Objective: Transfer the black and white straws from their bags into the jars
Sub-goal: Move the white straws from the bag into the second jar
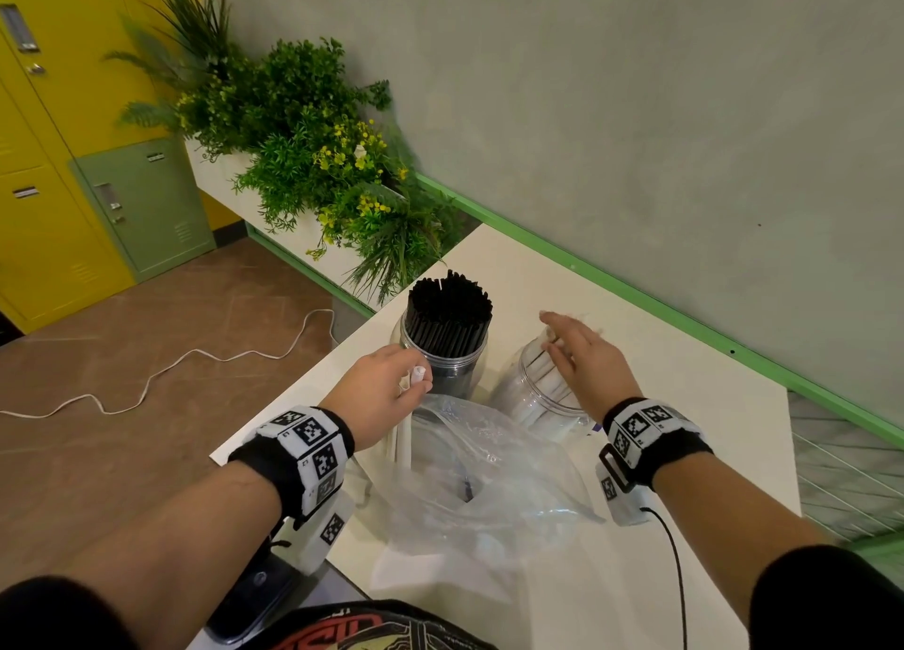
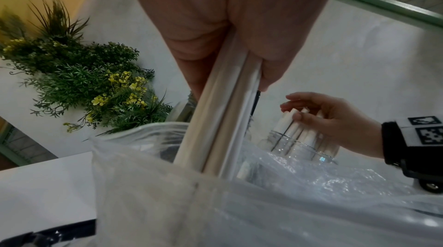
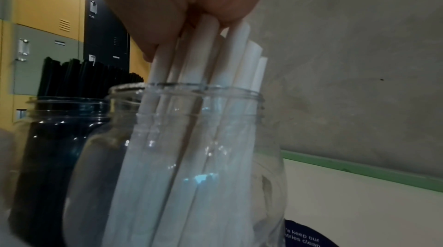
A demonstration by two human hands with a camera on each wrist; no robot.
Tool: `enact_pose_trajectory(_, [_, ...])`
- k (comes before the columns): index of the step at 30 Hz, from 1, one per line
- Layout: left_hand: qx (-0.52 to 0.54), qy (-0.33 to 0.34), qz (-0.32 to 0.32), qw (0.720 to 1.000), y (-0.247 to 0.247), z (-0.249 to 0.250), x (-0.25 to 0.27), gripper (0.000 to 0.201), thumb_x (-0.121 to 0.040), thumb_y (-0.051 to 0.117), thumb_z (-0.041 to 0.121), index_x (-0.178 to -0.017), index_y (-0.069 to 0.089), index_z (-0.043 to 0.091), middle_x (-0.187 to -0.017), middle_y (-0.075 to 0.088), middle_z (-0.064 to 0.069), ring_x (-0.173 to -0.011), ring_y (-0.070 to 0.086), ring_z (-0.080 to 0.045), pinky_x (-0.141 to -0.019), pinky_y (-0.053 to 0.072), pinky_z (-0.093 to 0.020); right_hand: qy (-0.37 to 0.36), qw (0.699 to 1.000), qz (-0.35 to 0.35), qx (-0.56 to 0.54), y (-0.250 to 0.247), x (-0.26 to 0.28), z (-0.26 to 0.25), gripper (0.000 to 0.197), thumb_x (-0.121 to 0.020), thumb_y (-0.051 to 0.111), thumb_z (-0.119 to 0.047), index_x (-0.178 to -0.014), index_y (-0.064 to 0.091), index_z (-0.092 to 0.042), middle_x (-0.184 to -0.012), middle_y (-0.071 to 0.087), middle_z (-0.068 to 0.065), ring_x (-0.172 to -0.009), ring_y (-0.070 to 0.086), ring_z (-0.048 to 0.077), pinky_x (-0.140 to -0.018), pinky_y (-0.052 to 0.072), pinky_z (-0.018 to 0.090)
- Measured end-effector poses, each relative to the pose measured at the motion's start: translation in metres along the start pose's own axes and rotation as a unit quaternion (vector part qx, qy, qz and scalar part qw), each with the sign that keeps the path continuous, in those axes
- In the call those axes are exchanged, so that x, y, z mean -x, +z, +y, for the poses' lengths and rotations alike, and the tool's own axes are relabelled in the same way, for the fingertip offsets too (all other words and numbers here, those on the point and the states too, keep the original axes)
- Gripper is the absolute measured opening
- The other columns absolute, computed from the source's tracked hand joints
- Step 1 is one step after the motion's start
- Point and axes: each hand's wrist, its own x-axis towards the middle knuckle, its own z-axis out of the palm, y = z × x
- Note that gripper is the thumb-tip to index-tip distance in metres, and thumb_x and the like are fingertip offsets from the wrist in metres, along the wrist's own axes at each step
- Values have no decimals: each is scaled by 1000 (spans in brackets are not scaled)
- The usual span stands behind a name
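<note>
My left hand (image 1: 416,378) (image 2: 230,65) grips a small bunch of white straws (image 1: 403,424) (image 2: 215,128), whose lower ends are still inside the clear plastic bag (image 1: 489,463) (image 2: 287,203) in front of me. My right hand (image 1: 562,341) (image 2: 311,110) (image 3: 191,14) rests with straight fingers on the tops of the white straws (image 2: 302,129) (image 3: 210,65) standing in the right clear jar (image 1: 543,395) (image 3: 191,146). The left jar (image 1: 445,356) (image 3: 55,146) is packed with upright black straws (image 1: 447,307).
Both jars stand on a white table (image 1: 685,405) whose left edge drops to the floor. A green rail (image 1: 636,297) and grey wall run behind. A planter (image 1: 318,175) sits past the far corner. A dark thin piece (image 1: 467,488) lies in the bag.
</note>
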Motion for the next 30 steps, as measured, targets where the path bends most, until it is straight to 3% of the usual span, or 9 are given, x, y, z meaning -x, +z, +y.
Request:
enact_pose_trajectory(1, [1,2,2,1000,0,0,0,6,-91,55,21,-90,61,22,-93,56,6,-80,51,-9,-72,37,-25,12,1000,9,-12,0,0,0,37,-95,56,-14,-132,53,-16,-121,63,5,-86,62,16,-79,52,30])
enact_pose_trajectory(3, [2,3,3,1000,1,0,-1,6,-90,55,21,-89,61,23,-92,56,7,-78,50,-8,-71,36,-24,29,999,25,-38,0,-2,1,37,-96,55,-12,-132,53,-16,-129,59,6,-106,60,17,-93,49,35])
enact_pose_trajectory(6, [6,3,3,1000,2,-1,-2,6,-90,56,21,-88,61,23,-91,55,8,-78,50,-7,-71,36,-24,4,1000,10,6,3,-3,9,37,-97,50,-18,-134,51,-14,-138,52,6,-136,38,24,-112,31,42])
enact_pose_trajectory(14, [6,4,1,1000,1,-4,-4,6,-90,56,21,-87,60,25,-91,56,8,-77,51,-7,-71,38,-25,-11,998,36,58,-19,-9,24,46,-95,41,-39,-132,49,-14,-135,52,6,-129,42,27,-108,35,47])
enact_pose_trajectory(19, [4,-2,-2,1000,2,-2,-5,5,-90,55,23,-87,59,25,-92,56,6,-82,54,-13,-73,41,-27,-78,981,-116,135,-10,-3,20,62,-93,28,-61,-144,34,-26,-151,35,2,-142,25,24,-116,19,46])
enact_pose_trajectory(23, [5,3,-3,1000,2,-2,-5,6,-91,55,23,-86,58,26,-91,55,8,-76,51,-5,-67,35,-23,22,987,-81,140,-6,-14,19,66,-89,38,-63,-145,28,-31,-153,29,0,-143,22,26,-116,20,51])
enact_pose_trajectory(25, [7,3,0,1000,1,-2,-4,7,-90,55,21,-86,58,26,-91,56,7,-77,51,-7,-68,36,-23,90,984,-97,119,-5,-17,18,73,-86,46,-66,-147,24,-33,-152,29,-1,-139,28,26,-111,30,50])
enact_pose_trajectory(27, [10,2,2,1000,1,-1,-4,7,-90,56,20,-85,58,25,-92,57,7,-81,53,-11,-72,39,-26,136,979,-126,89,-4,-18,14,70,-84,50,-67,-142,32,-33,-141,40,-2,-126,41,25,-98,44,43])
enact_pose_trajectory(30, [6,-1,2,1000,1,-1,-4,5,-90,56,21,-87,60,24,-93,58,7,-83,54,-12,-75,42,-27,150,977,-126,78,-2,-21,10,59,-83,53,-65,-127,48,-27,-120,49,-2,-110,47,23,-85,46,37])
